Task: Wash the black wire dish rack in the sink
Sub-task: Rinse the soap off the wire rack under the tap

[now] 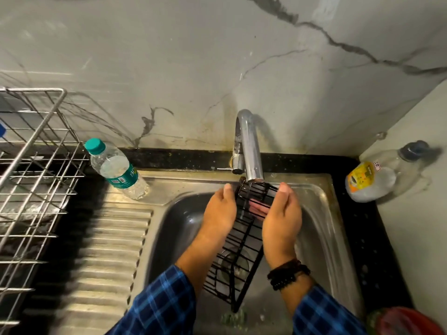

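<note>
The person holds the black wire dish rack (242, 257) over the basin of the steel sink (321, 213), with its far end lifted up just under the spout of the chrome faucet (249, 146) and its near end dipping low toward the person's body. The left hand (219, 213) grips the rack's left edge near the top, thumb laid along the upper side and the fingers curled beneath, out of sight. The right hand (281, 218) clasps the opposite edge in the same way, with its thumb on top (some of its fingertips show pinkish through the wires). A thin stream of water appears to fall from the spout onto the rack's upper end. Through the lower wires the round drain (233, 267) can be seen at the bottom of the basin. Dark beaded bracelets (287, 274) circle the right wrist, and both forearms wear blue checked sleeves (164, 308). To the left of the basin lies the ribbed drainboard (108, 250), and a clear water bottle (116, 169) with a teal cap stands at its back corner. A steel wire rack (36, 177) sits further left. On the black counter to the right, a plastic bottle (377, 175) with a yellow label lies on its side against the wall.
</note>
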### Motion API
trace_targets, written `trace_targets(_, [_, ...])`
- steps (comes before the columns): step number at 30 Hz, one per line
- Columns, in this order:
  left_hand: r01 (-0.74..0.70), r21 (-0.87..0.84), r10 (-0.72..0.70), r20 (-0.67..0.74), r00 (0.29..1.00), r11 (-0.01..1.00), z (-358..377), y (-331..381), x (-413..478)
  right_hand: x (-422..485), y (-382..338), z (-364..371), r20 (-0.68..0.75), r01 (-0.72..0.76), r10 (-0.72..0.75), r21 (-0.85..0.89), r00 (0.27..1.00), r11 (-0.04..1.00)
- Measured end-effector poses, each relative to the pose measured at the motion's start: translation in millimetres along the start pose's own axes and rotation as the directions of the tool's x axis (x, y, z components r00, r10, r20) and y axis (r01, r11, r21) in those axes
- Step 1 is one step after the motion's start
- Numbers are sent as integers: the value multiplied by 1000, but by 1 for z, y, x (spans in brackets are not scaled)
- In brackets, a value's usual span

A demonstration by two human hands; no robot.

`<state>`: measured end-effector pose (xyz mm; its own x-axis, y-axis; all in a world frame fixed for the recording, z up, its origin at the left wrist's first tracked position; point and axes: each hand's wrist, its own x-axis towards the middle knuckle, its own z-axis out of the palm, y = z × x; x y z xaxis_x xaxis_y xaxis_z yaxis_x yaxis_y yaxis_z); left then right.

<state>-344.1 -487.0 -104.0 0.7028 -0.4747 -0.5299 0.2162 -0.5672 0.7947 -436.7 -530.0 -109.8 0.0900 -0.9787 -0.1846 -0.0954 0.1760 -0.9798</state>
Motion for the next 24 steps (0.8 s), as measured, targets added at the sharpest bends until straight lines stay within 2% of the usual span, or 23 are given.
trace_targets(2, [52, -38, -51, 11, 999, 998, -4, -12, -1, -4, -9, 0, 37, -214, 211, 119, 977, 970])
trace_targets(4, [96, -78, -96, 5, 995, 992, -11, -25, -3, -9, -12, -2, 111, -428, 416, 139, 903, 893])
trace_targets(5, [96, -85, -96, 3, 995, 992, -14, -29, -5, -11, -13, -5, 178, -505, 481, 130, 858, 853])
trace_targets(7, [121, -104, -124, -27, 992, 987, -19, -37, -7, -16, -13, -8, 295, -564, 519, 86, 802, 822])
trace_targets(11, [149, -217, -170, -84, 982, 965, -24, -51, -10, -26, -16, -20, 418, -525, 482, -15, 770, 851])
trace_targets(14, [107, -233, -130, -88, 988, 967, -25, -47, -20, -25, -21, -20, 362, -461, 417, 39, 833, 887])
trace_targets(18, [-21, -202, 15, -30, 999, 979, -29, -37, -38, -19, -22, -23, 321, -318, 257, 154, 911, 935])
trace_targets(20, [-32, -222, 43, 44, 998, 975, -33, -41, -44, -17, -22, -25, 411, -243, 168, 137, 896, 960])
trace_targets(24, [75, -292, -24, 173, 985, 954, -47, -48, -57, -19, -24, -29, 599, -108, 94, -14, 795, 994])
